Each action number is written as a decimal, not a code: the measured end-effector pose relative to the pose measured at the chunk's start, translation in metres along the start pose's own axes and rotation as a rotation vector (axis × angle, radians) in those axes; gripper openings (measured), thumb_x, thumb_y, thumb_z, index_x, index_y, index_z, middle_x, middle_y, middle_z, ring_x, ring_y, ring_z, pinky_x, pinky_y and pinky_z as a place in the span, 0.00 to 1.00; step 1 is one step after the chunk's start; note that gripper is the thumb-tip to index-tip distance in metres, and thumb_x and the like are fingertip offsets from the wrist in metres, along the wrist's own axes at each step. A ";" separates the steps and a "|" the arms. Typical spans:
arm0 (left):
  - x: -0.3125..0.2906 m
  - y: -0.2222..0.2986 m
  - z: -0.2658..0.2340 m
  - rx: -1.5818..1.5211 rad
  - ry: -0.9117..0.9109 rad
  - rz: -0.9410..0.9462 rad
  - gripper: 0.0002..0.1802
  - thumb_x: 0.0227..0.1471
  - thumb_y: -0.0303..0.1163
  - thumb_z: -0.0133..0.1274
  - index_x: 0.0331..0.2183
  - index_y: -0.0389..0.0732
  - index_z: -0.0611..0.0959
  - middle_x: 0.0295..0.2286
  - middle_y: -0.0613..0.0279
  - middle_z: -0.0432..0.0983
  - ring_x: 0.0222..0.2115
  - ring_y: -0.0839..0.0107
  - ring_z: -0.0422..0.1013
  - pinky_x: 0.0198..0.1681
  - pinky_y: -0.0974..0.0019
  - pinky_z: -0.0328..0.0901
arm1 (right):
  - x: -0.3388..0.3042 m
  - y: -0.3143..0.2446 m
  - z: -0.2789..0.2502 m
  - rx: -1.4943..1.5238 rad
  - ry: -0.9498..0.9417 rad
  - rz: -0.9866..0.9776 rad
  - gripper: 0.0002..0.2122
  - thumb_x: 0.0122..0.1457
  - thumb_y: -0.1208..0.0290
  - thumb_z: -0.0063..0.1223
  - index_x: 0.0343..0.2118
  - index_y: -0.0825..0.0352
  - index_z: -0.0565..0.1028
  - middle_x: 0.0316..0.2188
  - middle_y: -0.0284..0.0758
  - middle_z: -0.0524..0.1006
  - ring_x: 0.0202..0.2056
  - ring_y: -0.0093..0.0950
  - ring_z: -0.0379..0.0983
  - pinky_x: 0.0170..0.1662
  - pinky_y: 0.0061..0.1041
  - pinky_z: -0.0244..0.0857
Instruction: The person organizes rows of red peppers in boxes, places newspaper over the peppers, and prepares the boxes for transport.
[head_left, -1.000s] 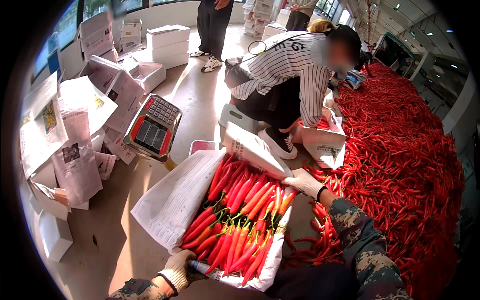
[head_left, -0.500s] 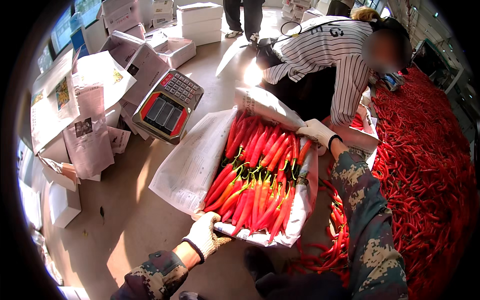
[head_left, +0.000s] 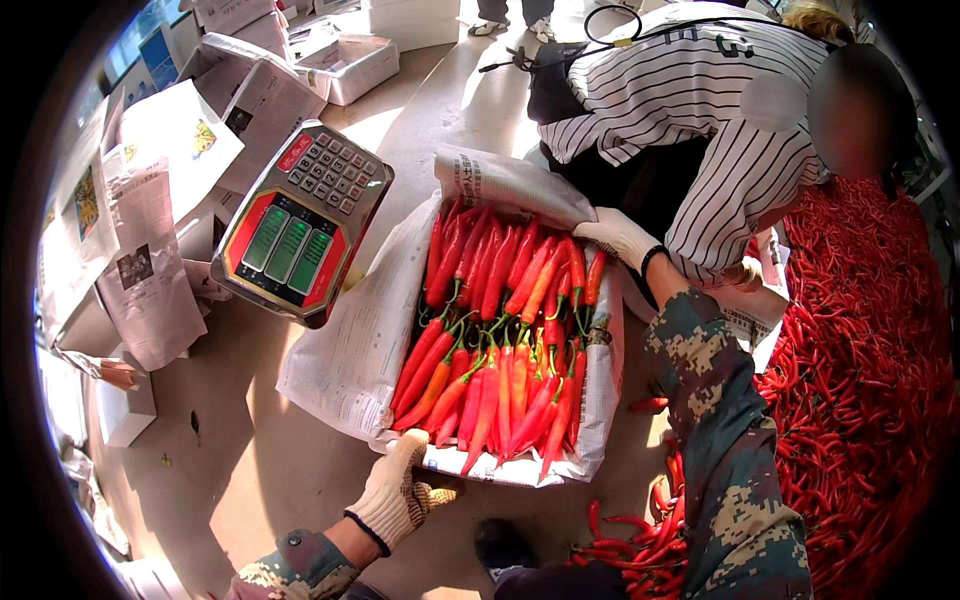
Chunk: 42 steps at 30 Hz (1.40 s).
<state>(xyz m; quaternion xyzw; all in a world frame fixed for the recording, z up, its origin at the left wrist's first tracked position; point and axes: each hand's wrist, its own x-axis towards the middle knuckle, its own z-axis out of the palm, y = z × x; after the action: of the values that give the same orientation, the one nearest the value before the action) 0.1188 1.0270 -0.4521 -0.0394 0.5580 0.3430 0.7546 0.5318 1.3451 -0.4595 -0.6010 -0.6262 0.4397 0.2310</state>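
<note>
A box (head_left: 607,388) lined with newspaper holds red chili peppers (head_left: 487,395), laid in two rows with green stems meeting in the middle. My left hand (head_left: 398,492), in a knitted glove, grips the box's near edge at the left, thumb on top and fingers beneath. At the far right corner my right hand (head_left: 622,238), gloved too, is closed over the rim and paper. Newspaper sheets (head_left: 335,375) fold out over the left and far sides. A digital scale (head_left: 300,222) with a lit green display stands just beyond the box's left side.
Loose red chilies (head_left: 860,400) form a long heap at the right, with more near my feet. A person in a striped shirt (head_left: 690,110) bends over another paper-lined box (head_left: 765,310). White boxes (head_left: 350,70) and newspaper-draped boxes (head_left: 150,250) stand at the left and back.
The box has shifted slightly left in view, still between both hands. The scale looks larger and closer, and its display now shows green. The bending person appears farther right.
</note>
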 end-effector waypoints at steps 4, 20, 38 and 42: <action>-0.049 -0.011 -0.055 0.257 -0.162 -0.154 0.25 0.74 0.40 0.52 0.62 0.33 0.72 0.55 0.45 0.78 0.50 0.51 0.82 0.53 0.49 0.79 | -0.062 -0.016 0.036 -0.219 0.476 -0.031 0.37 0.59 0.54 0.69 0.65 0.77 0.73 0.59 0.58 0.79 0.62 0.50 0.77 0.66 0.36 0.68; -0.064 -0.035 -0.097 1.736 -0.615 -0.081 0.44 0.68 0.59 0.47 0.73 0.38 0.68 0.67 0.43 0.72 0.68 0.47 0.68 0.72 0.57 0.62 | -0.239 -0.136 0.147 -0.512 0.348 -0.304 0.16 0.64 0.54 0.66 0.29 0.63 0.85 0.24 0.43 0.83 0.28 0.44 0.84 0.33 0.38 0.76; -0.091 -0.021 -0.082 1.687 -0.529 -0.014 0.45 0.64 0.61 0.53 0.70 0.40 0.73 0.63 0.47 0.78 0.64 0.51 0.73 0.68 0.55 0.66 | -0.178 -0.147 0.190 -0.508 0.125 -0.119 0.24 0.61 0.45 0.62 0.32 0.68 0.85 0.28 0.45 0.84 0.34 0.47 0.82 0.40 0.41 0.76; -0.087 -0.020 -0.051 1.657 -0.562 0.044 0.42 0.66 0.56 0.57 0.69 0.38 0.74 0.62 0.47 0.79 0.62 0.56 0.76 0.67 0.60 0.67 | -0.208 -0.119 0.107 0.530 0.159 -0.095 0.13 0.69 0.61 0.67 0.34 0.66 0.81 0.22 0.30 0.77 0.22 0.22 0.78 0.21 0.24 0.68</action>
<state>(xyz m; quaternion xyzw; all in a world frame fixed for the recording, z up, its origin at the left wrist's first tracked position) 0.0759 0.9480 -0.4016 0.6182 0.4218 -0.1614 0.6433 0.4150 1.1300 -0.3654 -0.5220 -0.4970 0.5284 0.4488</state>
